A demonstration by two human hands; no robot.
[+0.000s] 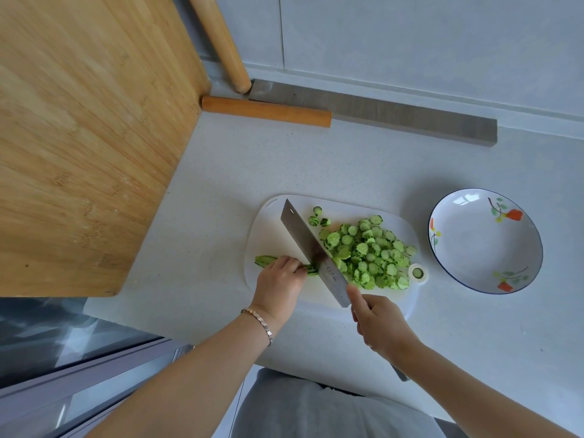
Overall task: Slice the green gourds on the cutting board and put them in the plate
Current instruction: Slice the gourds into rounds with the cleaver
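On the white cutting board [268, 222], the left grip [278, 279] curls its fingers over a striped green gourd [265, 260], pinning it down; the gourd's uncut end pokes past the board's left edge. The right grip [382, 324] is closed round the handle of a cleaver [309, 245], one finger lying along the blade, whose edge meets the gourd just beside the left fingertips. A heap of gourd slices [369, 254] lies right of the blade. The flowered plate [483, 248] sits on the table [205, 184] just right of the board, holding no slices. A bamboo board [79, 137] lies far left.
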